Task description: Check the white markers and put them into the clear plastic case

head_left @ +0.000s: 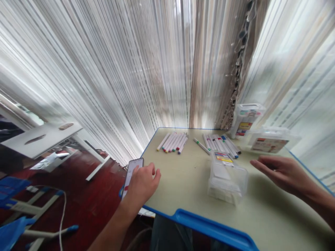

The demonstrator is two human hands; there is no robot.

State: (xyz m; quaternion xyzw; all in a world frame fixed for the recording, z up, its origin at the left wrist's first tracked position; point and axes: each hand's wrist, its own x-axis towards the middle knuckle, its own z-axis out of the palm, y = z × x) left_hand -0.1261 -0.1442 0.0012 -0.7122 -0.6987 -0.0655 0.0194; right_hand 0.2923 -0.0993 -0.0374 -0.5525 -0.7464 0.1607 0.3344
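My left hand (142, 184) grips a smartphone (132, 170) at the left edge of the pale table (183, 181), fingers curled round it. Over the right side of the table my right hand (282, 172) hovers with its fingers stretched out, holding nothing. Between the two hands sits a clear plastic box (227, 177) with a coloured label on its lid. Farther back lie two rows of white markers with coloured caps, one at the left (173, 142) and one at the right (221, 143).
Two more clear plastic boxes stand at the back right, one upright (246, 120) and one lying flat (269, 139). Striped curtains (157, 69) hang behind the table. A white desk (39, 137), blue chairs (13, 188) and a cable sit on the red floor at left.
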